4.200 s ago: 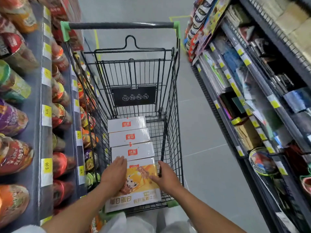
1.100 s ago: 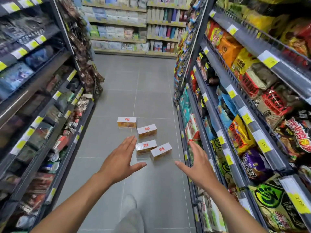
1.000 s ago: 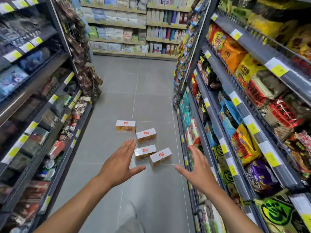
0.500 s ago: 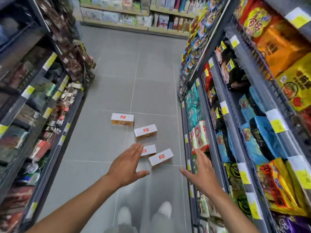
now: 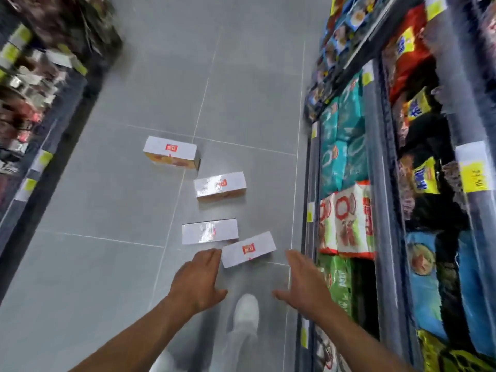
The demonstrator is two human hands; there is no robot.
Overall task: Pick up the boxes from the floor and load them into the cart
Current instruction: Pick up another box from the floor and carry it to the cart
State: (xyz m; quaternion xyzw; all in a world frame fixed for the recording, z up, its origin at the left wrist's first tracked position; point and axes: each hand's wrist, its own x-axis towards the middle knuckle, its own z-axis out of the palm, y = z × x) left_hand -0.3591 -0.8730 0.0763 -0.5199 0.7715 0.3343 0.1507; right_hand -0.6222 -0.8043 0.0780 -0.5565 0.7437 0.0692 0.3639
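Several white boxes with red labels lie on the grey tiled floor of the aisle. The nearest box (image 5: 249,249) lies askew, and a second box (image 5: 210,231) touches it on the left. Farther off are a third box (image 5: 220,186) and the farthest box (image 5: 170,153). My left hand (image 5: 198,280) is open with its fingertips just short of the nearest box's left end. My right hand (image 5: 304,284) is open to the right of that box, apart from it. Neither hand holds anything. The cart is out of view.
Shelves of snack bags (image 5: 346,216) line the right side close to my right hand. Darker shelves (image 5: 35,108) run along the left. My white shoe (image 5: 245,312) is on the floor between my arms. The image is blurred by motion.
I have turned away from the cart and come closer to the boxes while looking further down. Both open hands have dropped toward the nearest box.
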